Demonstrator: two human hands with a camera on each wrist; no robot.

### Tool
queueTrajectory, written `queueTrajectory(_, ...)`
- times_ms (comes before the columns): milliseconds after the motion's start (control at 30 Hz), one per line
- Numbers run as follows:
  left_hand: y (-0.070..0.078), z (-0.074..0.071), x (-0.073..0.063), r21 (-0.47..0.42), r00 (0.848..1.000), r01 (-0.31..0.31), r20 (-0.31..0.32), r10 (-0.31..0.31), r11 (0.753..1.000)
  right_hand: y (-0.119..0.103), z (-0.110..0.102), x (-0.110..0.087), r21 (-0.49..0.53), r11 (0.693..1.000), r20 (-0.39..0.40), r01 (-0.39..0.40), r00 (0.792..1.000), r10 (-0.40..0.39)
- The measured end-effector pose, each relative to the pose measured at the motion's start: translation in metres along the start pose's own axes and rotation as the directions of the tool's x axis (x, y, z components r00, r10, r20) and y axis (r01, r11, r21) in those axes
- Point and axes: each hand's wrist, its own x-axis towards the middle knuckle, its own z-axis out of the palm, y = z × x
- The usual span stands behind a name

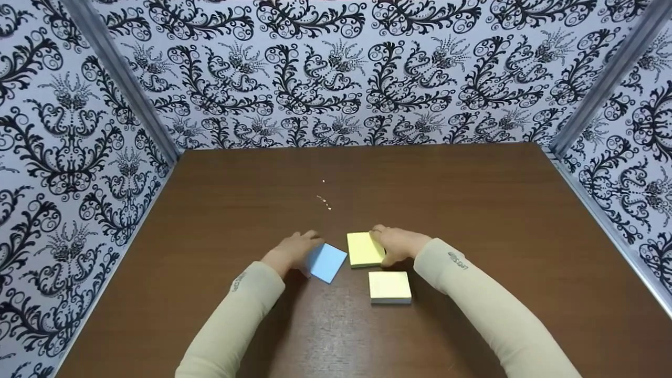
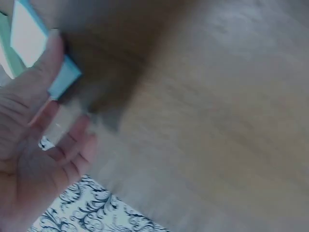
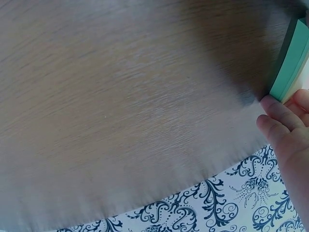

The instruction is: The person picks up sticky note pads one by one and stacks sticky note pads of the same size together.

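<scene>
A blue sticky note pad [image 1: 327, 262] lies turned at an angle on the table, its left side between the thumb and fingers of my left hand [image 1: 295, 253]. In the left wrist view, the thumb of that hand overlaps the pad's blue side [image 2: 66, 78]. My right hand [image 1: 400, 244] holds a yellow sticky note pad [image 1: 364, 249] by its right side, fingers at the far corner and thumb at the near one. The right wrist view has fingertips at the end of a green-sided pad [image 3: 290, 60]. Nearer me sits a pale yellow pad [image 1: 389, 286], touched by neither hand.
The brown wooden table [image 1: 446, 184] runs back to a wall [image 1: 336, 79] with black scroll patterns. Similar patterned panels and grey metal posts [image 1: 126, 79] stand at both sides. Small white specks [image 1: 324, 201] lie beyond the pads.
</scene>
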Motion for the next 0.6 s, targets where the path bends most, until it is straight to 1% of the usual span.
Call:
queueTrajectory(67,-0.002,0.001,-0.001,-0.008,1.0,-0.001,0.0,0.001,1.0,0.0,0.0,0.0,0.003,1.0,0.0,0.005,1.0,-0.005)
queueTrajectory(200,-0.003,0.002,-0.001,0.014,1.0,-0.019,-0.006,0.02,1.0,0.0,0.0,-0.001,-0.003,1.0,0.001,0.001,1.0,-0.001)
queueTrajectory(333,-0.003,0.007,0.001,0.019,1.0,-0.027,-0.006,0.027,0.999,0.0,0.0,-0.001,-0.012,1.0,-0.003,-0.005,1.0,0.005)
queueTrajectory(467,-0.005,0.014,0.001,0.037,0.999,-0.038,-0.023,0.039,0.999,0.0,0.001,0.001,-0.016,1.0,-0.013,0.004,1.0,-0.004)
queueTrajectory(600,-0.006,0.018,0.001,0.024,0.999,-0.041,-0.025,0.041,0.999,0.001,0.002,0.001,-0.025,1.0,-0.019,0.005,1.0,-0.006)
